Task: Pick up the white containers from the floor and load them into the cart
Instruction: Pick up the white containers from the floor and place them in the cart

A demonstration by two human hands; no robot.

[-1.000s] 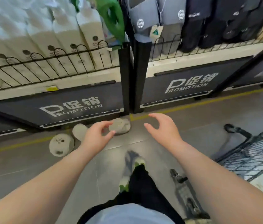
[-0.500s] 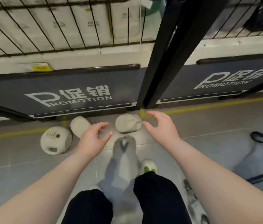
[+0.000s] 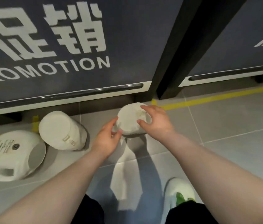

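A grey tiled floor (image 3: 224, 126) is seen beneath both hands, crossed by a yellow tape line (image 3: 208, 99) that runs beyond the right hand. Past the fingertips the floor is closed off by a dark display panel (image 3: 127, 46) printed with large white characters and the letters "ROMOTION", and a black post (image 3: 176, 46) is set just beyond the right hand.

A white container (image 3: 131, 120) is held between the two hands, low over the floor at the foot of the panel. The left hand (image 3: 106, 139) is curled against its near left side, and the right hand (image 3: 155, 122) is spread over its top and right side with the thumb pressed on the front, so it is clasped from both sides.

A second white container (image 3: 61, 131) is laid on its side on the floor just left of the left hand. Further left, a white jug with a moulded handle (image 3: 13, 156) is laid beside it, its labelled face turned up. What is inside any of them cannot be told.

Below the right forearm, a white and green shoe (image 3: 179, 191) is planted on the tiles.
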